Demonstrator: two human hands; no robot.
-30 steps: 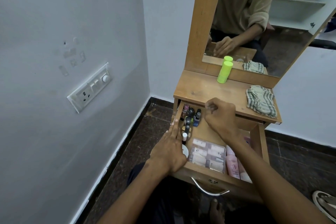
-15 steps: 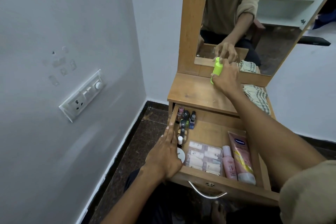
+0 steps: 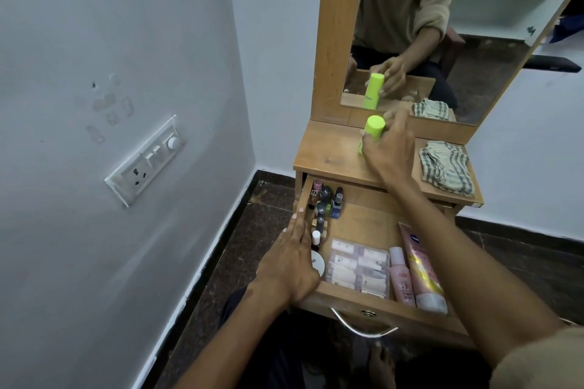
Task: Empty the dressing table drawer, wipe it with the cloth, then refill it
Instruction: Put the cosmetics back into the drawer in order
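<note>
**Dressing table, drawer open, emptying under way**

Setting: corner of a room with pale grey walls, a dark speckled floor and a switch plate (image 3: 146, 160) on the left wall. A wooden table (image 3: 331, 151) with an upright mirror (image 3: 442, 41) stands against the back wall.

Item 1, green bottle (image 3: 373, 131): upright near the back edge of the table, just before the mirror, long axis vertical. The right hand (image 3: 390, 148) wraps it from the right side, thumb and fingers (image 3: 398, 118) curled round the body; whether the base touches the wood cannot be told.

Item 2, cloth (image 3: 447, 169): checked, crumpled, at the right edge of the table, just beside the right hand, untouched.

Item 3, drawer (image 3: 363, 221): pulled out below the front edge of the table, far from emptied. Small dark bottles (image 3: 325, 199) cluster in its back left corner; a clear packet of sachets (image 3: 358, 268) lies at the front, with a pink bottle (image 3: 401, 275) and a pink tube (image 3: 420, 265) to its right, both lying lengthwise front to back.

Item 4, left hand (image 3: 292, 262): flat on the drawer's left wall, fingers straight and together, holding nothing; a white lid (image 3: 317, 264) lies just beside it.

Assessment: the left hand is nearer the small bottles; the right hand must let go of the green bottle and come back and down for the tube.
</note>
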